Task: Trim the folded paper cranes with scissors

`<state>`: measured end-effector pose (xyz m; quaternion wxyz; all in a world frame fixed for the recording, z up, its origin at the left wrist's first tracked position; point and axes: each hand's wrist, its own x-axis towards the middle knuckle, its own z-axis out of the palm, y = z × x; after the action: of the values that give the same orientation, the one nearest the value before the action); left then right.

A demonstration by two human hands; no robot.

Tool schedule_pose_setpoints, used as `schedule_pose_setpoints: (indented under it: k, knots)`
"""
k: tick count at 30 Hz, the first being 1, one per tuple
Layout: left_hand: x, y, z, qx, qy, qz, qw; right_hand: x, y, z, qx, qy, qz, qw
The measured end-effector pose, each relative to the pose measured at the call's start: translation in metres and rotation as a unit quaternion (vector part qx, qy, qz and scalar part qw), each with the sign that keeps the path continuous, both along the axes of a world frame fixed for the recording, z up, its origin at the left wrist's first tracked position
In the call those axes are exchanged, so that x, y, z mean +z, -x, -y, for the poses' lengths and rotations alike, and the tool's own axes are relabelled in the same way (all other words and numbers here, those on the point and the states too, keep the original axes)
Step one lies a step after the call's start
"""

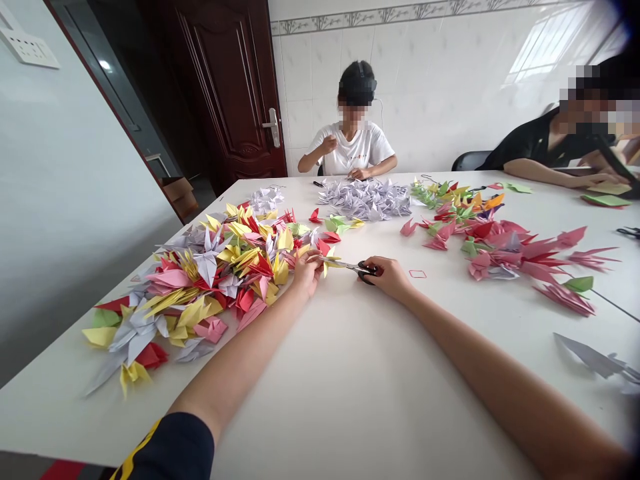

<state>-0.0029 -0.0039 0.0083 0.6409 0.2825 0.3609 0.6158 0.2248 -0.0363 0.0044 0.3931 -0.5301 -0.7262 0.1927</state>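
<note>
My right hand (390, 275) grips the black handles of a pair of scissors (353, 267), blades pointing left. My left hand (306, 270) is closed in a pinch on a small yellow folded paper piece (327, 259) at the edge of a big pile of coloured origami pieces (200, 287). The scissor blades reach that yellow piece. Both forearms stretch out over the white table (350, 373).
A pile of grey-white origami (365, 199) lies before a person in a white shirt (350, 143) at the far side. Pink, red and green folded pieces (505, 247) spread to the right, near a person in black (555, 143). A dark wooden door (225, 87) stands behind.
</note>
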Motion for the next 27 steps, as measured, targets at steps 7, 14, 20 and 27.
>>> schedule_pose_setpoints:
  k: [7,14,20,27]
  knots:
    - [-0.0014,0.0053,0.0011,0.052,-0.053,-0.037,0.997,-0.0012,-0.001,-0.0012,0.0,0.0,0.004,1.0]
    - [-0.0018,0.0076,-0.0008,0.108,-0.061,-0.065,0.99,-0.0057,-0.0047,-0.0056,-0.02,0.001,0.016,1.0]
    - [-0.0014,0.0087,-0.0015,0.116,-0.053,-0.065,0.99,-0.0062,-0.0053,-0.0054,-0.029,-0.01,0.024,0.999]
    - [-0.0019,0.0091,-0.0033,0.129,-0.047,-0.057,0.989,-0.0062,-0.0063,-0.0064,-0.041,-0.008,0.031,0.999]
